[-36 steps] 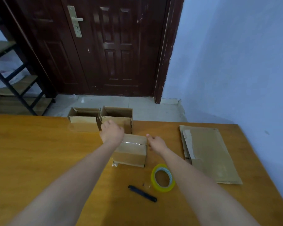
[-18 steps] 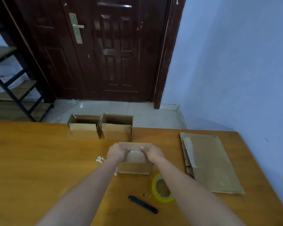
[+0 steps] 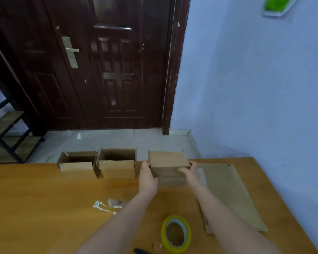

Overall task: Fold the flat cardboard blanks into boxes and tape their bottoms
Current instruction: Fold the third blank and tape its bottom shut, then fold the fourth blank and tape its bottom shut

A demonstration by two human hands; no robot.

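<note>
Held box: a cardboard box is sitting at the far edge of the desk, just to the right of the two open boxes, its closed face turned up.
Left hand: the left hand is gripping the held box's left side, thumb up along the near left corner and fingers going round the side.
Right hand: the right hand is gripping the held box's right side, fingers curling over the top right edge.
Grip state: both grips are grasping the held box; neither is released.
Open boxes: the middle open box is standing just left of the held box, a narrow gap between them; the left open box is standing against the middle one's far side. Both are showing dark insides, flaps up.
Flat blanks: a stack of flat cardboard blanks is lying on the desk to the right of the held box, partly under the right forearm.
Tape roll: a yellowish tape roll is lying flat, well nearer the camera than the held box, between the two forearms.
Scraps: crumpled clear tape scraps are lying nearer than the held box, left of the left forearm.
Dark tool: a dark object is showing at the bottom edge; what it is cannot be told.
</note>
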